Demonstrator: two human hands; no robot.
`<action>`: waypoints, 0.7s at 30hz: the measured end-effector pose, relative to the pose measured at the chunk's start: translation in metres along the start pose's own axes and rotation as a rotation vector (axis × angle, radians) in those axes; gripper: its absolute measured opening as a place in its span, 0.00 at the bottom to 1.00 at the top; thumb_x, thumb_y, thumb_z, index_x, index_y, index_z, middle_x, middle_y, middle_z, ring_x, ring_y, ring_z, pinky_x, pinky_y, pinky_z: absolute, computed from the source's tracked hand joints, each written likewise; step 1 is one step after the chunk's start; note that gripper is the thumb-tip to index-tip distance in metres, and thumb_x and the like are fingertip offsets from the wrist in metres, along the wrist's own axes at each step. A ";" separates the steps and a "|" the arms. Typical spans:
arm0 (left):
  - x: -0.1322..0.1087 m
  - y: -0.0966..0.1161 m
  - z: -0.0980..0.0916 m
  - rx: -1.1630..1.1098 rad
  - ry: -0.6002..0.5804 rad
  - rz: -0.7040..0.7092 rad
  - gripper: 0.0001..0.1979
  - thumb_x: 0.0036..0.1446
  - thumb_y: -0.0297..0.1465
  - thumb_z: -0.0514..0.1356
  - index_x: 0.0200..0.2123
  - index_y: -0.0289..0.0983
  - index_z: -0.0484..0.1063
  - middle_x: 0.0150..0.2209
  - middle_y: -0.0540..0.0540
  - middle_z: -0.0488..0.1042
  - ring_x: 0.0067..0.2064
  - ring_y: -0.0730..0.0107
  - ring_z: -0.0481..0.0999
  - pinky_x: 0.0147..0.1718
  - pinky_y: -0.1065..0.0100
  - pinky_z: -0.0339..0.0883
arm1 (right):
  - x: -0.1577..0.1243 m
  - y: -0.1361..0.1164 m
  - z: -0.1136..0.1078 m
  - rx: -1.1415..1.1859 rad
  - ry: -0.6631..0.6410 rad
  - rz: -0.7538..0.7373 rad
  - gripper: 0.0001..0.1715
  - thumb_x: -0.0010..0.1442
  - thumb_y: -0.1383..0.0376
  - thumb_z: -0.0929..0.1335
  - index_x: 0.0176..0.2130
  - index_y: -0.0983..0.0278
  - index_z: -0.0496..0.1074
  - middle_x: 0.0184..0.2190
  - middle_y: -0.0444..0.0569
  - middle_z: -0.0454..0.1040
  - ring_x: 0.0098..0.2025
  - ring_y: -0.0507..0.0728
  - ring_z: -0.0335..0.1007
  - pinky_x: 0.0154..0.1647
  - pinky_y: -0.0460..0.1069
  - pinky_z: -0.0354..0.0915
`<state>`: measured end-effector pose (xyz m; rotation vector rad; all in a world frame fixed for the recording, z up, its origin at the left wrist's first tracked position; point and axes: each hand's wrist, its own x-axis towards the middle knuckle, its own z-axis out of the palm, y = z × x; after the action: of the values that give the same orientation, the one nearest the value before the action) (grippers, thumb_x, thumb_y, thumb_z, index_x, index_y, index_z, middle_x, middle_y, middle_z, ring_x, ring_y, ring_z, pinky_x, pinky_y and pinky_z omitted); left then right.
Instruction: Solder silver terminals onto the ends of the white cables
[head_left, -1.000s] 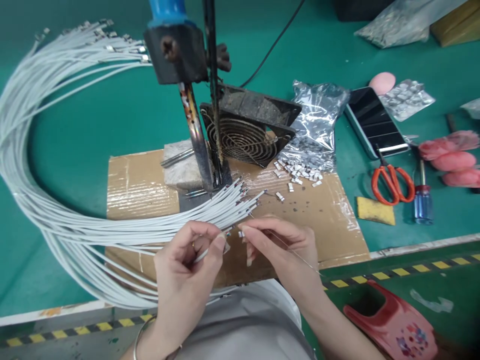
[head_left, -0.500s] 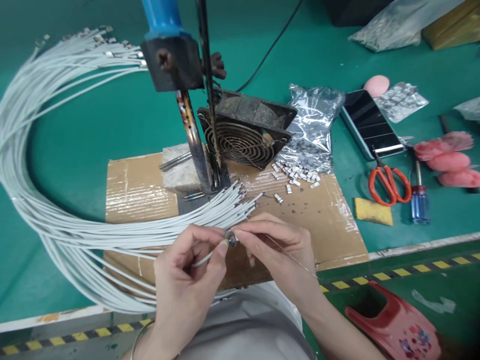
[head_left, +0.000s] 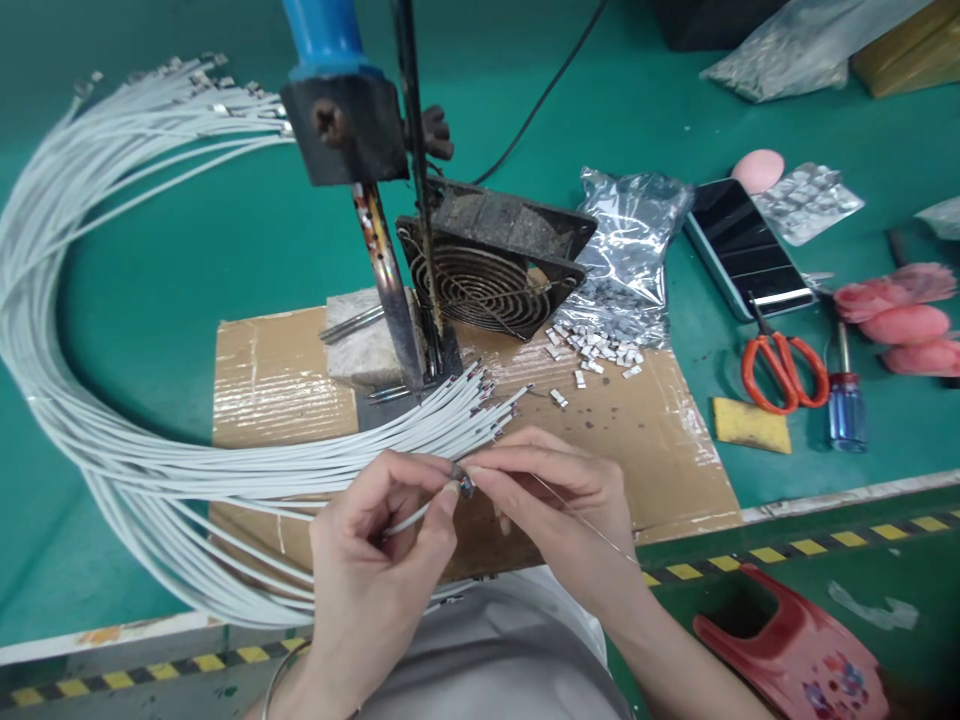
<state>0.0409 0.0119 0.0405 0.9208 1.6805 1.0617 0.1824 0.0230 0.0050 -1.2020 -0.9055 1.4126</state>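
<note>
My left hand [head_left: 386, 550] is closed on the end of a white cable [head_left: 406, 521], thumb and index finger pinching close to its tip. A small connector [head_left: 464, 484] shows between the fingertips of both hands. The fingers of my right hand [head_left: 562, 510] are pinched at that connector, and a thin wire [head_left: 589, 525] runs back from them across the palm; how the fingers hold each is partly hidden. Behind my hands lies a large bundle of white cables [head_left: 360, 450], its ends spread over the cardboard [head_left: 285, 380].
A soldering iron [head_left: 386, 290] hangs in a stand before a dusty fan [head_left: 480, 285]. Small connectors [head_left: 600, 350] lie by a plastic bag [head_left: 634, 250]. At right are a phone [head_left: 750, 250], orange scissors [head_left: 784, 375], a yellow sponge [head_left: 752, 425] and a screwdriver [head_left: 847, 415].
My hands stay nearly in place at the connector. Objects on the right side appear slightly shifted to the right in the view.
</note>
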 end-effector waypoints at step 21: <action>0.027 -0.006 -0.005 0.009 0.001 0.156 0.07 0.54 0.22 0.70 0.29 0.40 0.81 0.32 0.52 0.88 0.30 0.79 0.85 0.31 0.87 0.74 | -0.006 0.003 -0.012 -0.522 0.009 -0.277 0.14 0.76 0.72 0.61 0.37 0.58 0.62 0.28 0.38 0.64 0.28 0.53 0.60 0.30 0.50 0.56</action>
<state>0.0278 0.0330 0.0280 1.0719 1.6361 1.1579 0.1932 0.0158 0.0004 -1.3912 -1.4315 0.9738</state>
